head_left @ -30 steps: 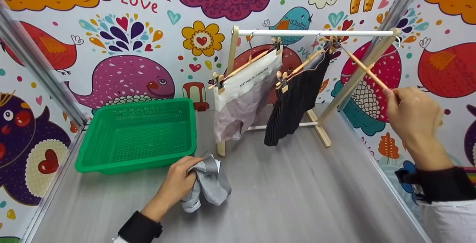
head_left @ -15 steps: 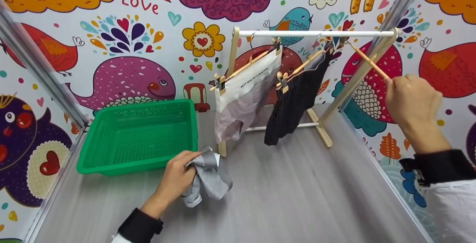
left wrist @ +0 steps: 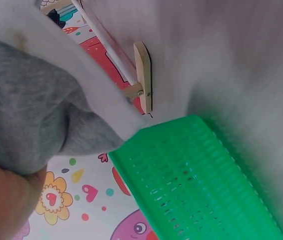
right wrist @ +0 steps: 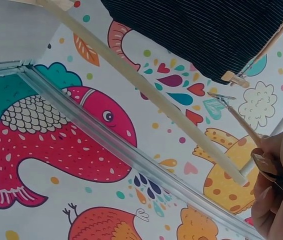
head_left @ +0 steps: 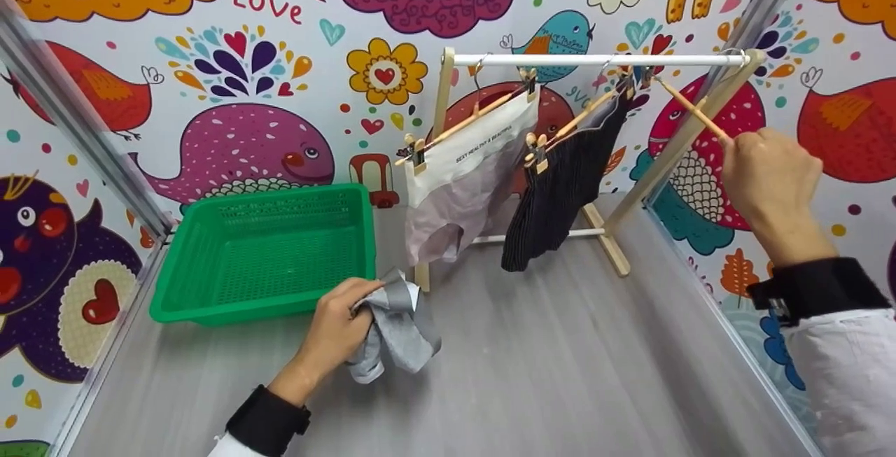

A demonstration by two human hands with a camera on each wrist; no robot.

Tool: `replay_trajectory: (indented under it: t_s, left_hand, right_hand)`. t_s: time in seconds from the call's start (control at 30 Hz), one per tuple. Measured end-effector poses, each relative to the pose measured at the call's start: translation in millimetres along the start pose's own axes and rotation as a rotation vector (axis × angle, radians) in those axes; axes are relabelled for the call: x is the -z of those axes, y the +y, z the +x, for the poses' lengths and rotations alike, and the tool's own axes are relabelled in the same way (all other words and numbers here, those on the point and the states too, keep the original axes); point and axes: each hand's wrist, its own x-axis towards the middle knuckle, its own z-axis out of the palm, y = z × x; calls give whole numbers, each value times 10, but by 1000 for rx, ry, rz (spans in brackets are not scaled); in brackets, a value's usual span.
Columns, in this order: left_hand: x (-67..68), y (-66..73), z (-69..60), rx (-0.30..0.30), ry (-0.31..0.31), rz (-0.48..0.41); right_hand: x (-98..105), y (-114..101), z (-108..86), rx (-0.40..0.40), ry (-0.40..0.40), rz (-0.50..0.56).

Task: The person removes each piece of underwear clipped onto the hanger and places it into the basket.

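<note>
My left hand [head_left: 336, 331] grips a crumpled grey garment [head_left: 399, 338] above the table, in front of the basket's right corner. The left wrist view shows its pale band and grey cloth [left wrist: 26, 100] close up; its kind is unclear. My right hand [head_left: 770, 180] pinches one end of a wooden clip hanger [head_left: 693, 108], which slants up and away to the left. Its metal hook is at the right end of the white bar [head_left: 560, 60]; whether it rests there, I cannot tell. In the right wrist view the fingers [right wrist: 264, 210] are around the hanger's near clip.
On the wooden rack hang white and pale pink briefs [head_left: 469, 177], clipped to a hanger, and dark pinstriped shorts [head_left: 567, 177] on another. A green plastic basket [head_left: 266, 313] stands left of the rack. Patterned walls and metal corner posts [head_left: 77, 107] enclose the table.
My right hand has risen slightly with the hanger, and the hook has moved up and left from beside the post to the bar's end. The left hand and grey garment have risen a little.
</note>
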Motion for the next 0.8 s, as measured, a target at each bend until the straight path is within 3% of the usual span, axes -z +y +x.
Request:
replay_trajectory:
  t_s: [0.27, 0.47, 0.57, 0.8]
  left_hand:
    - [28, 12, 9, 29, -3, 10]
    - [44, 1, 7, 17, 5, 17]
    - [52, -8, -2, 10, 15, 19]
    - [98, -12, -34, 24, 9, 13]
  right_hand:
    - [-86, 61, -43, -36, -36, 37]
    - [-160, 39, -99, -69, 36, 92]
    - [-183, 10, -126, -133, 55, 171]
    - [-238, -11, -191, -360, 1, 357]
